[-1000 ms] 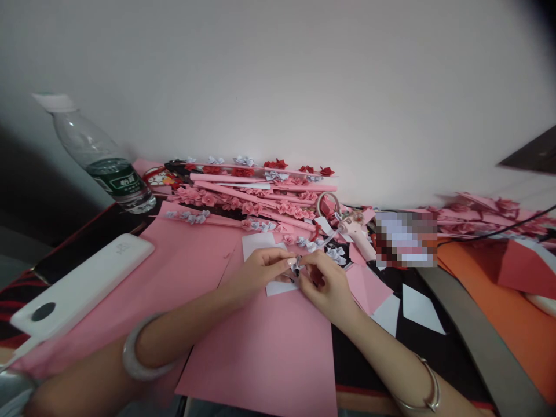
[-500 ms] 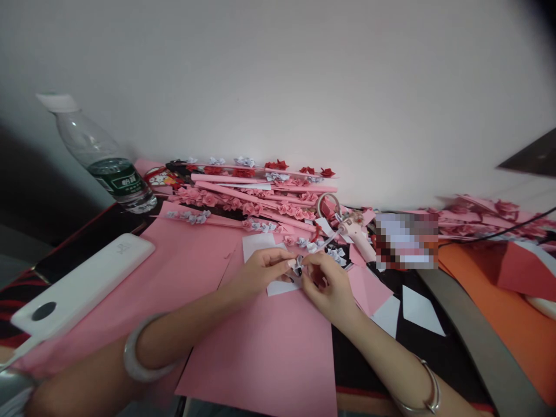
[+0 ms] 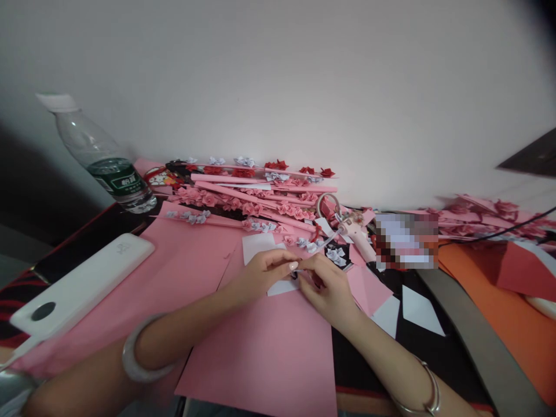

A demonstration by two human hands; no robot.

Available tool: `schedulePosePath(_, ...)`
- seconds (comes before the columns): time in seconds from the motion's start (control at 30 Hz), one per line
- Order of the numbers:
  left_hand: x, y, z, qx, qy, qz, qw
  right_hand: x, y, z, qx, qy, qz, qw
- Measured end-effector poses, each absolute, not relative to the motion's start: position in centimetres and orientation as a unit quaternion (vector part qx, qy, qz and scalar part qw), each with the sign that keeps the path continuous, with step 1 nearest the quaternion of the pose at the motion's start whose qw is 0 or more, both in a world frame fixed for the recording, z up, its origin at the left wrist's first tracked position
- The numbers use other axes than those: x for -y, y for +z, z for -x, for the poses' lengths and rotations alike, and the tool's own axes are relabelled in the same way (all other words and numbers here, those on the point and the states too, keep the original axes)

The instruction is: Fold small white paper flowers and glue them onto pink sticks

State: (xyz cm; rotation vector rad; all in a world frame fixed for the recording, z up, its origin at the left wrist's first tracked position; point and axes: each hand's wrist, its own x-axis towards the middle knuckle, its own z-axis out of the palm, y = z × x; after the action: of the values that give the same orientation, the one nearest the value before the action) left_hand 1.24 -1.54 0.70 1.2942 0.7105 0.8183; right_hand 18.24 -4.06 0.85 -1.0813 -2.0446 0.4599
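Observation:
Above the pink paper sheet (image 3: 269, 359), my left hand (image 3: 266, 273) and my right hand (image 3: 328, 288) meet fingertip to fingertip. Both are closed in a pinch on a small white paper flower (image 3: 297, 270), which the fingers now mostly cover. Pieces of white paper (image 3: 258, 246) lie under and behind my left hand. Just beyond my right hand are several finished white paper flowers (image 3: 335, 256) and a pale pink glue gun (image 3: 361, 242). Pink paper squares (image 3: 369, 289) lie to the right of that hand.
A water bottle (image 3: 117, 174) and a white power bank (image 3: 82, 284) stand and lie at left. Rolled pink stems with paper flowers (image 3: 252, 205) line the wall, near a roll of tape (image 3: 329, 204). Orange paper (image 3: 490, 289) and a grey strip (image 3: 464, 330) are at right.
The fingers of both hands have drawn closer and turned over the white paper flower, so less of it shows. The arms and the things on the table stay put.

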Motion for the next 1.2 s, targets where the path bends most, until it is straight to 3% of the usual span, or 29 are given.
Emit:
schedulePosePath(0.5,0.97,0.19,-0.92,-0.389,0.373,-0.54,0.646,3.72,0.69,-18.6,0.775,0.208,0.447,0.396)
schedulePosePath(0.83,1.3,0.5,-1.0,-0.368,0.349,-0.544,0.668,3.58,0.43,-18.61,0.748,0.256,0.474,0.387)
schedulePosePath(1.0,1.39,0.57,-1.08,-0.374,0.363,-0.573,0.632,3.52,0.41,-18.66,0.763,0.24,0.451,0.397)
schedulePosePath(1.2,1.39,0.36,-1.13,-0.367,0.33,-0.558,0.667,3.62,0.44,-18.6,0.771,0.233,0.442,0.394)
